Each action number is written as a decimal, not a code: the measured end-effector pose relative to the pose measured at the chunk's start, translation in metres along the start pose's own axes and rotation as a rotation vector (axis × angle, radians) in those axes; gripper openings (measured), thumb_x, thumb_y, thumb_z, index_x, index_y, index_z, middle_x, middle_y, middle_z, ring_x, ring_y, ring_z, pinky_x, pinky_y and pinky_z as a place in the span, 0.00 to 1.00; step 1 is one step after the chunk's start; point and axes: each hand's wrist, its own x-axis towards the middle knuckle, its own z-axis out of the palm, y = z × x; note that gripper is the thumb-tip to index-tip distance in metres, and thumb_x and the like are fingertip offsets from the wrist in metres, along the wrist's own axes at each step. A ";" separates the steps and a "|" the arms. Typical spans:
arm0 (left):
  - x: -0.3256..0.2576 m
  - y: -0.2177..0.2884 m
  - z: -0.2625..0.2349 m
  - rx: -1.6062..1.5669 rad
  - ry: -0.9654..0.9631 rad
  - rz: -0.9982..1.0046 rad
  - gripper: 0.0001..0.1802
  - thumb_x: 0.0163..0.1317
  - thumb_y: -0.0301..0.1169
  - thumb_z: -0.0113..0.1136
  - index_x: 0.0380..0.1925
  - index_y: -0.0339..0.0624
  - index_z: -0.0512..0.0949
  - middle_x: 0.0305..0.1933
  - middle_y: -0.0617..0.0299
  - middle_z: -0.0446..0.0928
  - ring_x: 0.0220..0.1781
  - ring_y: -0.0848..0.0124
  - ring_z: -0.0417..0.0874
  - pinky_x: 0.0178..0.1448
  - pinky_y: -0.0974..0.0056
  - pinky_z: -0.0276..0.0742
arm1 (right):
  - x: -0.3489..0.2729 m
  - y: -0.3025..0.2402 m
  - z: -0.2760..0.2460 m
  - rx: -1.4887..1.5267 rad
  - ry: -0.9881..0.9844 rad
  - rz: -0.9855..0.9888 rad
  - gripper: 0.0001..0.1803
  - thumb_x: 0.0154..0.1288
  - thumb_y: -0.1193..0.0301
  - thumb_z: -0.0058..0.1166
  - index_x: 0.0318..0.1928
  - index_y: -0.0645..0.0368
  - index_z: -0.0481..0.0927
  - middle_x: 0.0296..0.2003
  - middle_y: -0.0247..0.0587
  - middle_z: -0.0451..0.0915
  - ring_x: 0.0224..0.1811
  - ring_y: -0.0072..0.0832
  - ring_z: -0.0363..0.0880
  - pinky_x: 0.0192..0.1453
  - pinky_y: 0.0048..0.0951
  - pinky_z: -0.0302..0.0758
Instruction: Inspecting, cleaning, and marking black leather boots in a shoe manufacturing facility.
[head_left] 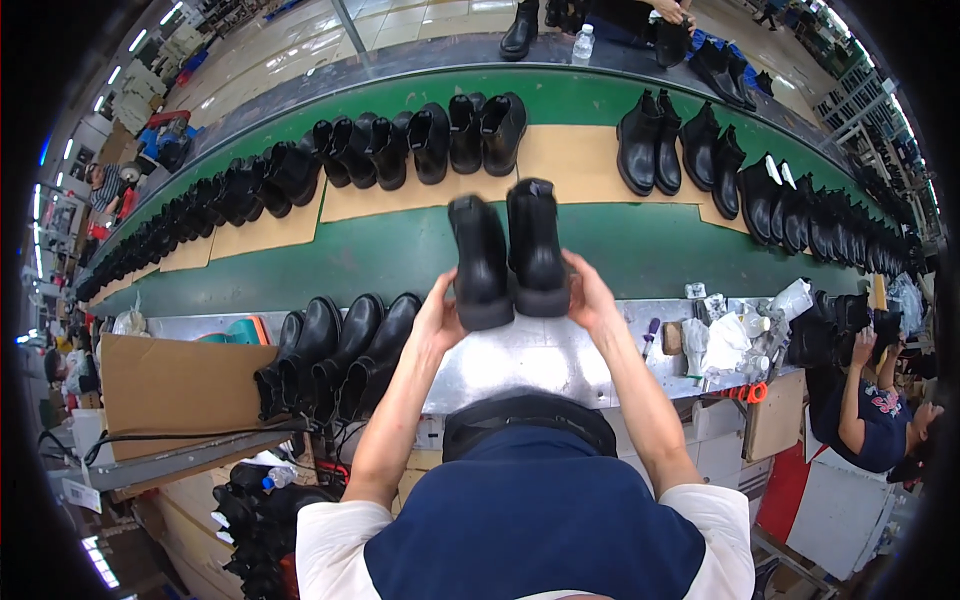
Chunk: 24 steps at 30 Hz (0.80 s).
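A pair of black ankle boots is held up side by side above the metal bench top [530, 370], heels toward me. My left hand [440, 312] grips the left boot [482, 265] by the outer side of its heel. On the other side, my right hand [592, 298] is closed around the heel of the right boot [537, 245]. The two boots touch or nearly touch low down, and their shafts lean slightly apart at the top. Some of my fingers are hidden behind the boots.
Boots [430, 140] line cardboard sheets [560, 160] on the green conveyor belt [400, 250]. More boots [345, 350] stand at my left beside a cardboard panel [180, 400]. Bottles and white cloth [728, 342] clutter the right bench, near orange-handled scissors [757, 392]. A co-worker [870, 410] handles boots at far right.
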 end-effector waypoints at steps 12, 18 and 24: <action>-0.017 0.019 0.038 0.860 -0.158 0.963 0.34 0.59 0.38 0.60 0.61 0.33 0.60 0.63 0.48 0.63 0.63 0.62 0.66 0.64 0.62 0.63 | -0.012 0.043 -0.042 -0.015 -0.519 -0.217 0.35 0.53 0.64 0.58 0.60 0.62 0.63 0.52 0.44 0.73 0.53 0.34 0.74 0.58 0.34 0.71; -0.028 -0.001 0.122 1.118 0.230 1.103 0.30 0.50 0.51 0.65 0.35 0.32 0.70 0.31 0.46 0.79 0.37 0.55 0.82 0.43 0.60 0.75 | -0.011 0.041 -0.021 -0.224 -0.538 -0.332 0.37 0.47 0.69 0.60 0.60 0.64 0.64 0.54 0.40 0.72 0.55 0.28 0.71 0.61 0.28 0.64; -0.032 -0.015 0.123 1.195 0.225 1.037 0.28 0.58 0.52 0.55 0.30 0.34 0.67 0.24 0.44 0.74 0.28 0.49 0.77 0.35 0.55 0.71 | -0.024 0.057 -0.042 -0.121 -0.504 -0.256 0.34 0.48 0.72 0.56 0.60 0.63 0.65 0.53 0.40 0.74 0.55 0.28 0.71 0.61 0.28 0.65</action>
